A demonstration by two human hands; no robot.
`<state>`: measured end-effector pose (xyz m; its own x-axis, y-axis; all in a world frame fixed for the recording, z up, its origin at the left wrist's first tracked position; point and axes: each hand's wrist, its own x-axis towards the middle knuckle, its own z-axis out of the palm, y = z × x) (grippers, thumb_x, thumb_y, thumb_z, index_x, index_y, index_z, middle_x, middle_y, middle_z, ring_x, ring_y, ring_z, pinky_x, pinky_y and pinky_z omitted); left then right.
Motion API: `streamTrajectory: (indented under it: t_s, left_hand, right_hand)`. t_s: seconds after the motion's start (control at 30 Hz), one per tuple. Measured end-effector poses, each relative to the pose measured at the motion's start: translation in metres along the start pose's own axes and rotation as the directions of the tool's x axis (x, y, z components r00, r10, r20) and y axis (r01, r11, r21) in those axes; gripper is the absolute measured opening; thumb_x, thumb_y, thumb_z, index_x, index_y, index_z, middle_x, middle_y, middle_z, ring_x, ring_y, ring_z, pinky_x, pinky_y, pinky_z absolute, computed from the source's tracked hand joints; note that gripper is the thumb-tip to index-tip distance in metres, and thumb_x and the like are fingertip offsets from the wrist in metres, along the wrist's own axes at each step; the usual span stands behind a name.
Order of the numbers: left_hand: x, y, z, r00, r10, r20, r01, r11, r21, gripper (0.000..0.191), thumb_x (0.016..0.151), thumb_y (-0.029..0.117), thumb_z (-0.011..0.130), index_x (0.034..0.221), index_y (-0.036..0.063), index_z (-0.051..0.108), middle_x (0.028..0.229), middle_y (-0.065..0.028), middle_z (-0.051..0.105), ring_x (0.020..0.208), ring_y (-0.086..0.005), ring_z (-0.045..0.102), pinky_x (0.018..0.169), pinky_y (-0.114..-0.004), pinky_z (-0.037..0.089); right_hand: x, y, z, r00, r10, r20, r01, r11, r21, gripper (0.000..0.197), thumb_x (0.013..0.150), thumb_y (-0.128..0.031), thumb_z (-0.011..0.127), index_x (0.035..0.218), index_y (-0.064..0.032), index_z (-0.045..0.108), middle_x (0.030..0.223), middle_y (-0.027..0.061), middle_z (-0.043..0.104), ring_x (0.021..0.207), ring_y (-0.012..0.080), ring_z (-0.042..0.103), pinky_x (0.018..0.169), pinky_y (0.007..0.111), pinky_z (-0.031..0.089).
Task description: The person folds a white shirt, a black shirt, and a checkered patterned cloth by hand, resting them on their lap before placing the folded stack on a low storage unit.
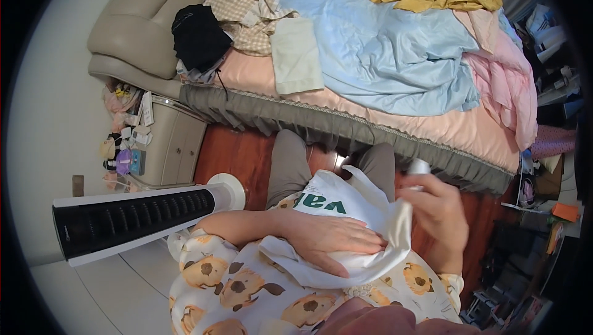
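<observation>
My left hand (336, 241) lies flat on a white plastic bag (368, 196), pressing it against my front, the thumb spread from the fingers. Green lettering shows on the bag, and its loose handles stretch to both sides. To the right, my right hand (438, 205) is raised and blurred, its fingers closed around a small white object (419, 168), perhaps a bottle or a cap. Most of that object is hidden behind the fingers. One loop of the bag (400, 224) hangs close to the right wrist; whether they touch, I cannot tell.
Before me stands a bed with a grey ruffled skirt (296, 112). On it lie a blue quilt (394, 57), a folded pale towel (296, 57) and black clothing (199, 36). A tower fan (134, 221) leans into view at left, near a cluttered nightstand (173, 145).
</observation>
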<state>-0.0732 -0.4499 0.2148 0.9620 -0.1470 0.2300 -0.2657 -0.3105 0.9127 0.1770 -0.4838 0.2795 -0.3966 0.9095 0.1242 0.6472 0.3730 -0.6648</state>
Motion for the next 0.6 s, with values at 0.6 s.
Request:
streamTrajectory:
  t_s: [0.6]
  left_hand:
    - [-0.055, -0.038, -0.007, 0.970, -0.231, -0.074, 0.135, 0.767, -0.627, 0.088, 0.087, 0.063, 0.043, 0.139, -0.0076, 0.031, 0.145, -0.0213, 0.032, 0.136, -0.0296, 0.028, 0.110, -0.036, 0.020]
  right_hand:
    - [-0.027, 0.035, 0.062, 0.883, -0.262, 0.389, -0.227, 0.487, 0.844, 0.077, 0.069, -0.025, 0.079, 0.133, 0.0013, 0.046, 0.131, 0.0194, 0.050, 0.123, 0.0288, 0.047, 0.102, 0.037, 0.034]
